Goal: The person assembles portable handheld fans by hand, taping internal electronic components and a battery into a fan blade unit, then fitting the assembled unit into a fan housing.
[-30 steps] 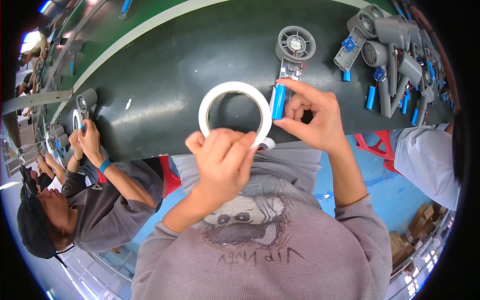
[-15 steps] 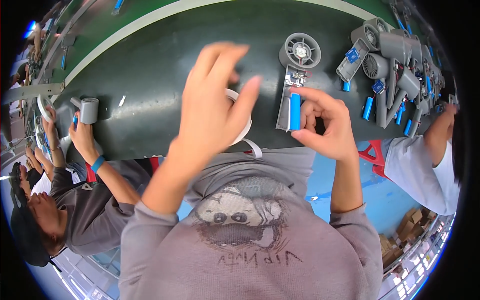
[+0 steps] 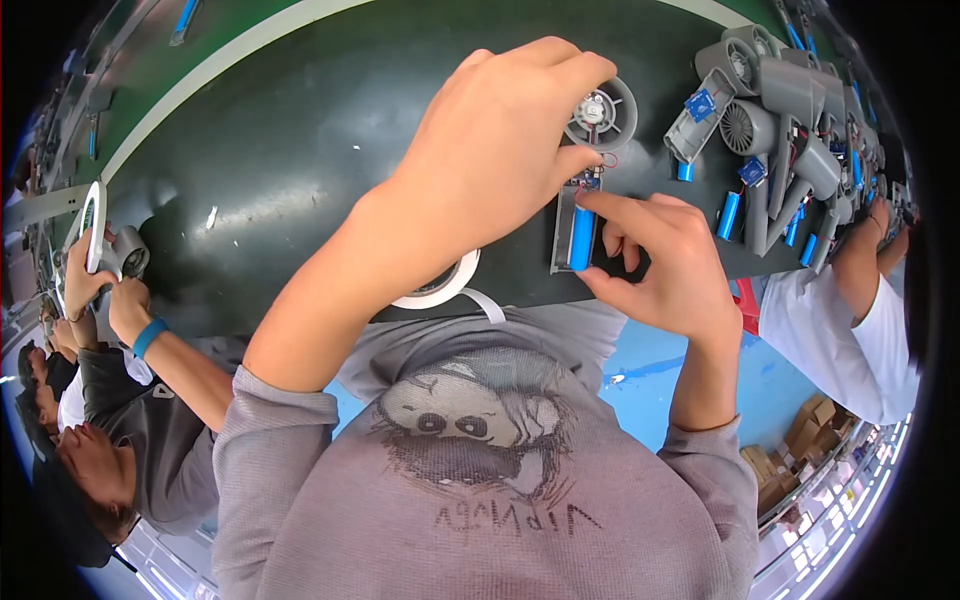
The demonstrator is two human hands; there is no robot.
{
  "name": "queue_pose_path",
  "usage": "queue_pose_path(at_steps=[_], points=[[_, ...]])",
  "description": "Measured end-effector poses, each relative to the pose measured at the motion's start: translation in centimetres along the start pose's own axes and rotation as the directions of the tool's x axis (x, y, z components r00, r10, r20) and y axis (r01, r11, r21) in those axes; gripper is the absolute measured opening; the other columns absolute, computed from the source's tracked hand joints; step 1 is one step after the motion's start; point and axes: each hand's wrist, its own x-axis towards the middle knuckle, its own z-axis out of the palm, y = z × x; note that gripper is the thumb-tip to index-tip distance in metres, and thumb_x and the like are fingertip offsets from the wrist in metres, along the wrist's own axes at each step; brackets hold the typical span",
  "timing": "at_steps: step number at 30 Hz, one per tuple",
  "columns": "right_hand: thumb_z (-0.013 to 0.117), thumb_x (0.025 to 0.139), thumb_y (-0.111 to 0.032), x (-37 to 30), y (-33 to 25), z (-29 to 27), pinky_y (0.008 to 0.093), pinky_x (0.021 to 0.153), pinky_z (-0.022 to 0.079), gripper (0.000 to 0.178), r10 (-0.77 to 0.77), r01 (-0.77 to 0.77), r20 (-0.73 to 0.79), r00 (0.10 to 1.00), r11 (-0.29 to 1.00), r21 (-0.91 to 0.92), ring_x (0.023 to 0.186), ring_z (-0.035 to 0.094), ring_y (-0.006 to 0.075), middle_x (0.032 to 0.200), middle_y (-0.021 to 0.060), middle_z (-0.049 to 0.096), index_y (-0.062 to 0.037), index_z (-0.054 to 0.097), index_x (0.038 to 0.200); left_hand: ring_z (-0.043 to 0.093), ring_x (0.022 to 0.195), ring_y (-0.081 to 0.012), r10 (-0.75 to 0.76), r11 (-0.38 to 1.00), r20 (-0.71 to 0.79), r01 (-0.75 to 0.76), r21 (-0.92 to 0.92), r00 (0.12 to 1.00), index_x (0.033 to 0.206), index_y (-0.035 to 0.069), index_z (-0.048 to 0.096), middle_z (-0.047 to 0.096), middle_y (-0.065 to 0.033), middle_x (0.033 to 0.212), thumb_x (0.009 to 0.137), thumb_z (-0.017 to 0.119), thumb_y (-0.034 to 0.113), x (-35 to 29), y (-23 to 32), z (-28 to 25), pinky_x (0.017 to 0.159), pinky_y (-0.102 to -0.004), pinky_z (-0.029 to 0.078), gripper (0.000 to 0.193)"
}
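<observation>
Over at nine o'clock, a co-worker's hand (image 3: 80, 268) has a white ring (image 3: 95, 225) upright. Nearer the middle, partly under the left forearm, lies the tape roll (image 3: 448, 292), its loose end out towards four. And here's the left hand (image 3: 500, 140), thumb and forefinger parted about the fan (image 3: 622, 108) at one o'clock; whether it grips, I can't tell. At six from that fan, the open handle (image 3: 560, 245), with the blue battery (image 3: 582, 240) lengthwise along it, pinched by the right hand's (image 3: 665, 260) thumb and forefinger! Out at two o'clock, heaped grey fan parts (image 3: 795, 85).
</observation>
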Motion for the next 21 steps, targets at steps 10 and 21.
queue_pose_path(at_steps=[10, 21], points=[[0.085, 0.070, -0.011, 0.1, 0.0, 1.0, 0.0320, 0.059, 0.045, 0.058, 0.039, -0.040, -0.015, 0.999, 0.996, -0.077, 0.058, 0.056, 0.0170, 0.077, 0.0038, 0.061, -0.0040, 0.072, 0.125, 0.072, 0.079, -0.0312, 0.022, 0.999, -0.026, -0.021, 0.044, 0.999, 0.122, 0.002, 0.068, 0.072, -0.0140, 0.108, 0.071, 0.088, 0.006, -0.4, -0.2, 0.0, 0.073, -0.0385, 0.057, 0.055], [0.085, 0.080, -0.005, -1.2, -0.9, 4.7, 0.0229, 0.049, 0.035, 0.044, 0.348, -0.296, -0.334, 0.876, 0.935, 0.197, 0.052, 0.045, 0.0038, 0.086, 0.0023, 0.064, -0.0017, 0.065, 0.120, 0.070, 0.095, -0.0355, 0.045, 0.989, -0.052, -0.037, 0.140, 0.998, 0.114, 0.001, 0.071, 0.072, -0.0141, 0.101, 0.075, 0.087, 0.014, -1.0, -0.1, 0.6, 0.086, -0.0447, 0.051, 0.044]])
